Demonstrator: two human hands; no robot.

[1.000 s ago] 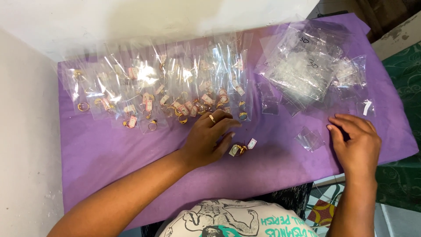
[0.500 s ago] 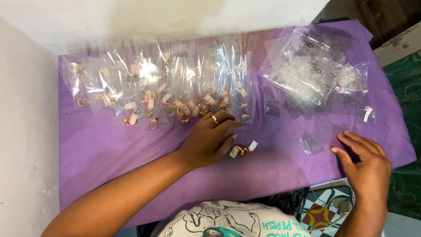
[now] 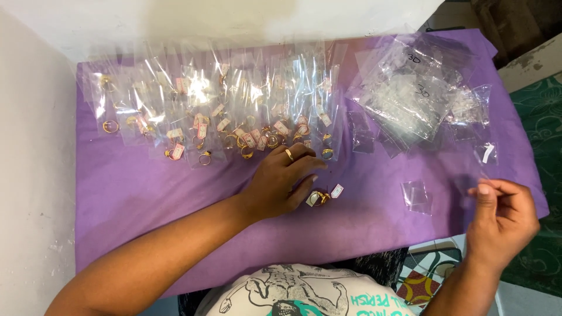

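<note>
Sorting gold rings on purple-clothed worktop [image 3: 146, 199].
Left hand [image 3: 281, 181] loosely curled, touching tagged gold ring [image 3: 320, 198]; right hand [image 3: 503, 219] pinching small clear plastic bag [image 3: 468, 184].

The worktop [image 3: 175, 193] wore a plain purple cloth. Rows of clear, glossy packets [image 3: 234, 99] held gold rings with pale pink and white tags. A gold ring [image 3: 289, 154] showed on the left hand [image 3: 281, 181]. The loose ring [image 3: 319, 198] was gold, its tag white. The clear bag pile [image 3: 410, 99] glinted whitish. The floor mat [image 3: 541, 117] was dark green and patterned.
</note>
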